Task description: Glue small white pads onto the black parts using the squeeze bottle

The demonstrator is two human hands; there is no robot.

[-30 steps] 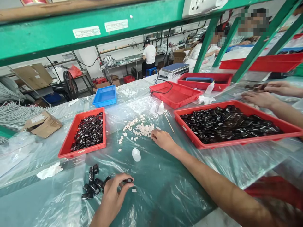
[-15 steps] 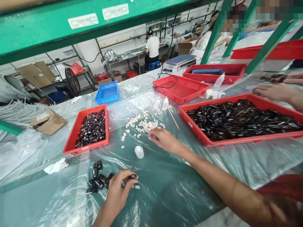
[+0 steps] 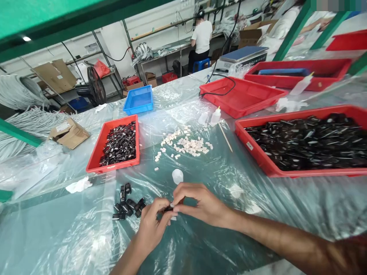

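Note:
My left hand [image 3: 151, 227] pinches a small glossy black part [image 3: 167, 209], mostly hidden by the fingers. At its right end my right hand [image 3: 202, 204] is closed in a pinch on a small white piece [image 3: 172, 205], which touches the black part. Under the fingertips a flat white piece [image 3: 173, 218] lies on the plastic sheet. Left of my left hand is a loose group of black parts [image 3: 126, 207]. Just beyond my right hand stands a small white cup [image 3: 177, 176]. Farther back is a scattered pile of small white pieces [image 3: 192, 146].
A red tray [image 3: 88, 165] of black parts is at left, a larger red tray [image 3: 266, 168] at right. Behind are a blue tray [image 3: 138, 110], another red tray [image 3: 243, 113], a squeeze bottle [image 3: 215, 116], a wooden stick [image 3: 226, 137] and a scale [image 3: 243, 55].
My right hand has come from the white pile toward me and met my left hand, bringing a small white piece to the black part. The view has shifted slightly.

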